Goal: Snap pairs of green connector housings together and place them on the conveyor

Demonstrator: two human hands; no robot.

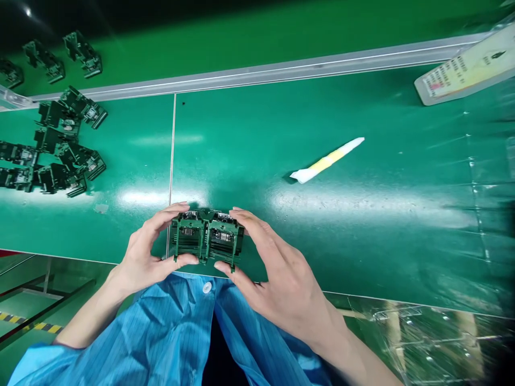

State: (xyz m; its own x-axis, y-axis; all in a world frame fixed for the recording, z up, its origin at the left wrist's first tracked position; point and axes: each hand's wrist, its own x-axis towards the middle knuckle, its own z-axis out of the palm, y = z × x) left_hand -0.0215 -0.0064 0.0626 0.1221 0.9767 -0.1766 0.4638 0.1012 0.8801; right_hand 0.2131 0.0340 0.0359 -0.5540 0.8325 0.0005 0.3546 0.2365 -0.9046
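Near the table's front edge, my left hand [151, 249] grips a dark green frame-like part [189, 236] with metal pieces inside, thumb below and fingers above. A second part of the same kind [223, 238] sits right beside it, pinched between the thumb and fingers of my right hand [273, 262]. The two parts stand side by side and seem to touch; whether they are joined I cannot tell. Farther back on the right lies a white stick with a yellow middle [328, 161], apart from both hands.
Several similar green parts [82, 158] lie in a loose group at the left of the green table [382, 230]. More of them [82, 53] stand behind the metal rail [257, 72]. A printed card in a clear sleeve [458, 75] is at the back right.
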